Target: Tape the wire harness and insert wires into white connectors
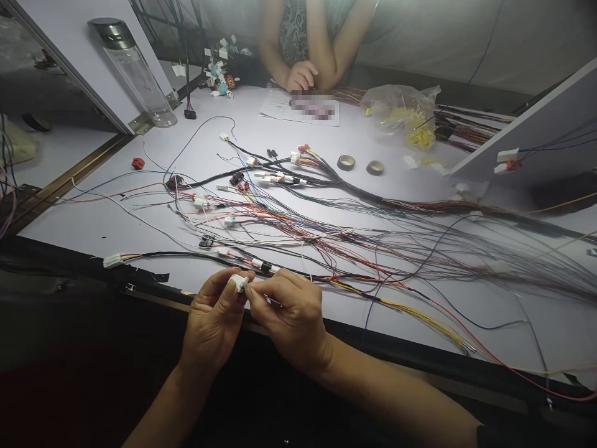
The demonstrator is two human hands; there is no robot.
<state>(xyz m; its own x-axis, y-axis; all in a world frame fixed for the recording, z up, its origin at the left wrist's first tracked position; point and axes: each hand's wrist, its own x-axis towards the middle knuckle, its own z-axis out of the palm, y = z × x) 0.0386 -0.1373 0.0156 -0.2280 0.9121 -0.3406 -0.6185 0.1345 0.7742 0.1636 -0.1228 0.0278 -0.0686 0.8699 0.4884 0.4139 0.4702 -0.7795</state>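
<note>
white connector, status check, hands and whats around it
Left hand and right hand both pinching white connector at table edge. Loose wire harness spread just beyond; nothing between hands.

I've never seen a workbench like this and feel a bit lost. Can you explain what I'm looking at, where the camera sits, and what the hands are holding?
The one picture comes from a camera worn on a person's head, looking forward and down, so the two bare hands at the bottom are that person's own. The left hand and the right hand meet at a small white connector, pinched between their fingertips at the near edge of the white table. Spread over the table is a wire harness: many thin coloured wires with small plastic plugs on their ends. Farther back lie two tape rolls, a plastic bag of yellow parts, a sheet of paper and a clear bottle. Across the table sits another person, whose hand rests by the paper.
</note>
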